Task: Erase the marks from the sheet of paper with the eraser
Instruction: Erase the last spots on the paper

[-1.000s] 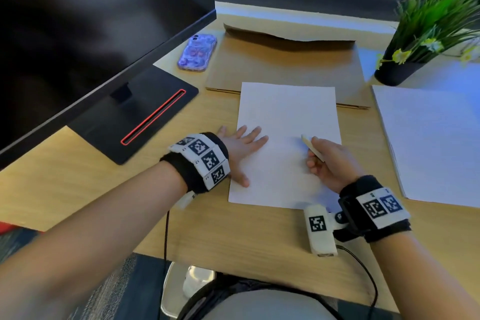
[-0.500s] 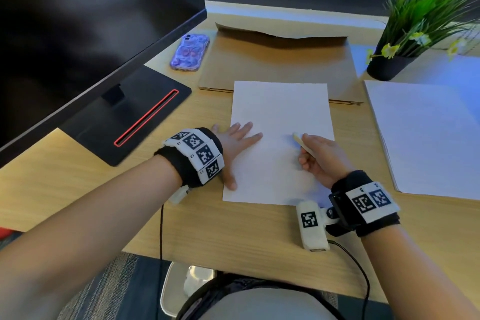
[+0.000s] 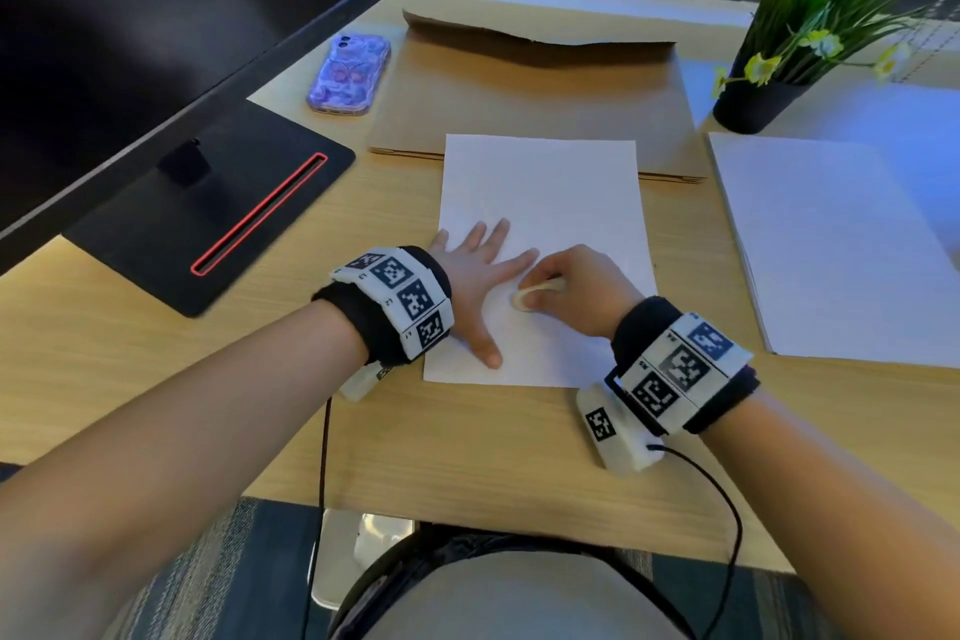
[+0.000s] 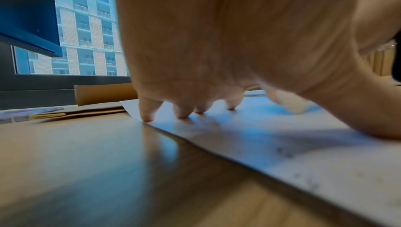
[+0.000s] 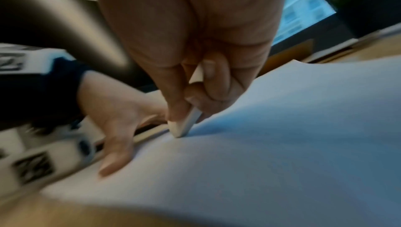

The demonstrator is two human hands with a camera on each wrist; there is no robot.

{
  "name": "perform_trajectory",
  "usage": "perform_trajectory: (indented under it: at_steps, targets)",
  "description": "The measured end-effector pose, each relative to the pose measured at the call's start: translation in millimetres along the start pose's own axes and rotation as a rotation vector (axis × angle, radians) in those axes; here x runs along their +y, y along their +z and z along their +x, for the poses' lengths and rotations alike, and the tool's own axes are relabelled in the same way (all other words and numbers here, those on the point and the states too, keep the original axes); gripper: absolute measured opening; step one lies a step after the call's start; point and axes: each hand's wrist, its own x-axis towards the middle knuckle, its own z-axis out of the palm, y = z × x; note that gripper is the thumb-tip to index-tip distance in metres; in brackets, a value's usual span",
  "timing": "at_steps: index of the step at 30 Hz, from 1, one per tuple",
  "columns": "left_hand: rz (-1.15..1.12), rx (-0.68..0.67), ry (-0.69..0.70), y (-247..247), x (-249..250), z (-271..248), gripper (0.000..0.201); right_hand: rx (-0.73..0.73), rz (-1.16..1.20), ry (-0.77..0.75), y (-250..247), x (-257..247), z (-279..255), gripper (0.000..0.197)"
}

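Because a loose sheet would slide or crease under rubbing, the left hand (image 3: 470,276) lies flat on the near-left part of the sheet of paper (image 3: 545,203), fingers straight and spread, thumb pointing toward the near edge; the left wrist view confirms the fingertips (image 4: 147,117) pressing at the sheet's left edge, holding nothing. The right hand (image 3: 576,286) has its fingers curled round a white eraser (image 3: 527,296), thumb on one face and fingers on the other, and the right wrist view shows the lower end of the eraser (image 5: 184,126) touching the paper just beside the left hand. The grip is low on the eraser, which in my judgement lends stiffness and pressure to a thin piece. The sheet lies on the desk (image 3: 156,379) in front of the person, its far end overlapping a brown envelope (image 3: 530,94). Marks are too faint to make out from the head view; the left wrist view shows small dark specks (image 4: 284,151) on the near part of the sheet, whether marks or crumbs cannot be told. The rubbing stage appears to be in hand. A phone (image 3: 349,73), a monitor stand (image 3: 228,203), a potted plant (image 3: 810,16) and a second stack of paper (image 3: 841,244) stand well apart from the work.
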Motion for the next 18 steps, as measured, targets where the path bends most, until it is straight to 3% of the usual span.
perform_trajectory:
  at_steps: [7, 12, 18]
  targets:
    - [0.018, -0.015, -0.007, -1, 0, 1, 0.137, -0.237, -0.244, -0.154, 1, 4, -29, 0.021]
    - [0.005, -0.014, -0.013, 0, 0, 2, 0.137, -0.126, -0.189, -0.168, 3, -10, -11, 0.02]
    - [0.009, -0.023, -0.014, 0, 1, 2, 0.137, -0.31, -0.299, -0.19, -3, -4, -17, 0.022]
